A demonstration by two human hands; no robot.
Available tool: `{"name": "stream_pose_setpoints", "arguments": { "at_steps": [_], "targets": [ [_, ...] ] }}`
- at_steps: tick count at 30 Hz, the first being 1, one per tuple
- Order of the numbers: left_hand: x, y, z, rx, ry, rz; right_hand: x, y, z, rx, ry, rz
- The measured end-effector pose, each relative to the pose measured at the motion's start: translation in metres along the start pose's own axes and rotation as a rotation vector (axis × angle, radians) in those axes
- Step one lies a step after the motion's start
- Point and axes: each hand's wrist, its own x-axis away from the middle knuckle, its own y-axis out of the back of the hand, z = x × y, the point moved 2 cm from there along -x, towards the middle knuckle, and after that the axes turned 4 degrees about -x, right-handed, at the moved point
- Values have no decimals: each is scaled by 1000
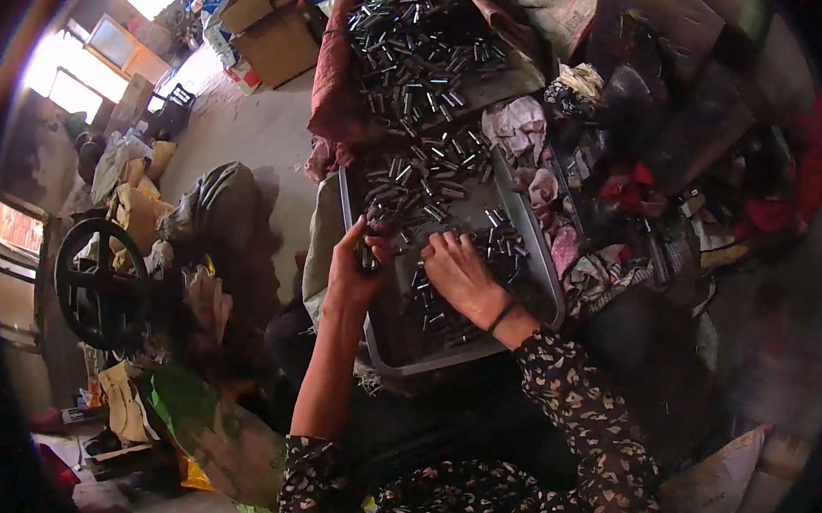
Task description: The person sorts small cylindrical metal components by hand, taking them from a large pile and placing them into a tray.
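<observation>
A grey plastic tray (556, 286) lies in front of me, with small metal cylinders (423, 179) heaped toward its far end and more scattered nearer. My left hand (354, 265) is at the tray's left side, its fingers curled inward by a dark lump. What it holds is too dark to name. Over the middle of the tray is my right hand (461, 272), its back upward and fingers bent down together among the loose cylinders. Its fingertips hide whatever they grip. Beyond the tray, a larger pile of the same cylinders (420, 55) spreads over a sack.
Crumpled rags (518, 124) crowd the tray's right side. A pink-red cloth (336, 79) edges the far pile on the left. Farther left are a black handwheel (102, 284) and stuffed sacks (216, 207). A cardboard box (273, 44) sits at the back.
</observation>
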Motion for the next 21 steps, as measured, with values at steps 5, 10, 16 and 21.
{"name": "stream_pose_setpoints", "arguments": {
  "at_steps": [5,10,16,21],
  "targets": [
    [15,4,8,-38,32,-61,-6,1,-15,-5,-29,19],
    [20,-8,44,-133,53,-256,-13,50,-25,-801,-204,-156],
    [23,3,46,135,195,6,11,11,-33,-271,95,92],
    [30,-19,43,59,-34,-317,24,5,-23,-87,93,125]
  ]
}}
